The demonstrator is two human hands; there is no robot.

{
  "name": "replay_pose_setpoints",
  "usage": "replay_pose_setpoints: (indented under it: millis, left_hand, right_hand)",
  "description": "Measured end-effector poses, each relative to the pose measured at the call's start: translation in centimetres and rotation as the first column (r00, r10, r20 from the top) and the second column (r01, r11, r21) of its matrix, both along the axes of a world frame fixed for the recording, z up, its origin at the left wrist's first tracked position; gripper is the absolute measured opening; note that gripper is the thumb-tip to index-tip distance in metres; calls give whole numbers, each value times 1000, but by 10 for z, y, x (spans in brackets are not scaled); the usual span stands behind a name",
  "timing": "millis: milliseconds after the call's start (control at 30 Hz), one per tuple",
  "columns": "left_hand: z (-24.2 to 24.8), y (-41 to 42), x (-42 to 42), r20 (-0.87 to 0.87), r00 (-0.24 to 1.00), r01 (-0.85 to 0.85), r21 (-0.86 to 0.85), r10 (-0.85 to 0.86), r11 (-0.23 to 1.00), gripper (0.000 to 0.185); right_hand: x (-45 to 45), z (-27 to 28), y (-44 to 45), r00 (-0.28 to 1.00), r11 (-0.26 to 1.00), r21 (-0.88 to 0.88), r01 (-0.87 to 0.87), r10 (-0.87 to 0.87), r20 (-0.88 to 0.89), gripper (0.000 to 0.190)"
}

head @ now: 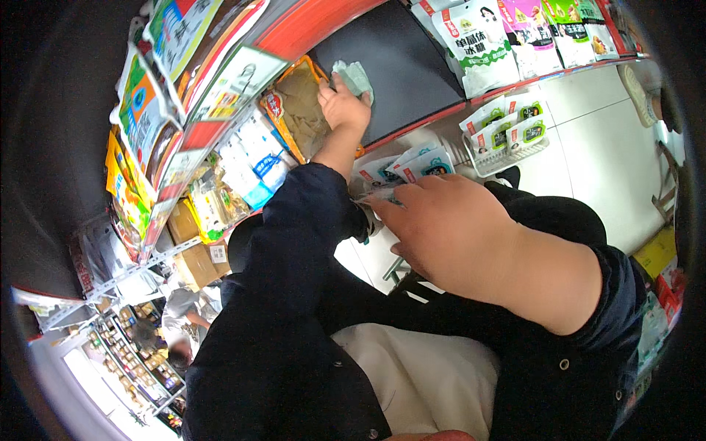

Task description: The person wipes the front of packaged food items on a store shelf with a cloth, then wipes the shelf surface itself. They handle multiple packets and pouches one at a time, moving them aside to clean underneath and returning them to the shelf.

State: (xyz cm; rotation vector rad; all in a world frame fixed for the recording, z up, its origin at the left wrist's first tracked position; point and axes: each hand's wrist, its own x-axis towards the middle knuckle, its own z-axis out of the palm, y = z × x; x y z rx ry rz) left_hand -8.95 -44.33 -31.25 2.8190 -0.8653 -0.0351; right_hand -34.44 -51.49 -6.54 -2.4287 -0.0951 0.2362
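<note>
On a dark grey shelf board (397,60) with a red front edge, my left hand (345,107) presses a crumpled pale green cloth (354,80). Beside that hand, on its left, lies an orange-edged clear bag of flat tan pieces (302,105). My right hand (441,220) is nearer the camera, palm down, with its fingers bent over the near end of a hanging rack of white packets (424,164). Its fingertips are partly hidden, so whether they grip the rack or only overlap it in view is unclear.
White, pink and green food pouches (480,47) stand right of the board. A white basket with small packets (507,140) hangs from the shelf edge. White and blue packs (262,165) fill the left side. Cardboard boxes (201,267) sit lower left; people (185,322) are beyond.
</note>
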Motion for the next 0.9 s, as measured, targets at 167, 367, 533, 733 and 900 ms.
replay_pose_setpoints:
  millis: [167, 367, 533, 733, 900]
  left_hand:
    - [-32, -16, -9, -143, 965, 252, 282, -219, 926, 77]
    - [-64, -59, 47, 33, 989, 129, 327, -148, 936, 72]
    - [-79, -73, 129, 29, 996, 63, 410, -82, 910, 64]
    - [-52, -106, 61, -87, 605, 796, 48, -792, 603, 53]
    - [-65, -112, 126, -142, 936, 351, 395, -321, 849, 47]
  right_hand:
    - [-8, 0, -18, 995, 999, 26, 23, -20, -95, 51]
    - [-17, -5, -21, 996, 995, 87, 49, -42, -79, 48]
    - [-15, -6, -26, 997, 994, 93, 54, -48, -66, 40]
    - [-10, -6, -35, 987, 989, 146, 32, -9, -160, 46]
    - [-8, 0, -31, 976, 986, 161, 45, -9, -218, 44]
